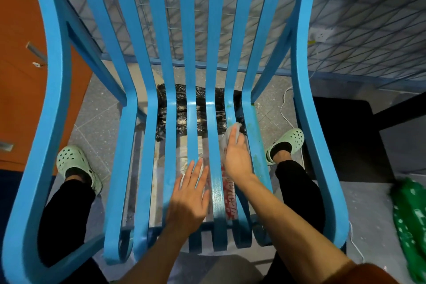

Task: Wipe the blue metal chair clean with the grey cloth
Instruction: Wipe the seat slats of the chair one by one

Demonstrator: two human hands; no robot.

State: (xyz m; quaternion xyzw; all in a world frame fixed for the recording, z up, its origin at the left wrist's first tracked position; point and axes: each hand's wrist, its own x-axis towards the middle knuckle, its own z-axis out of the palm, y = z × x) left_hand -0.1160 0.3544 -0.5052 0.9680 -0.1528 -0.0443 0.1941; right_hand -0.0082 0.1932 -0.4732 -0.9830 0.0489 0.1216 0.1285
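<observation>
The blue metal chair (pixel 152 145) fills the view from above, with several long slats running from backrest down over the seat. My right hand (pixel 237 157) presses the grey cloth (pixel 229 132) onto a seat slat right of centre; the cloth shows just past my fingertips. My left hand (pixel 190 193) lies flat with fingers spread on the middle seat slats, holding nothing. The rightmost seat slat (pixel 255 136) carries greenish specks and stains.
My feet in pale green clogs (pixel 73 163) (pixel 287 143) stand either side of the seat. A black plastic bag (pixel 198 113) and printed sheets lie under the chair. A blue wire fence (pixel 345 18) stands behind, an orange surface (pixel 20 76) left, a green bag (pixel 412 226) right.
</observation>
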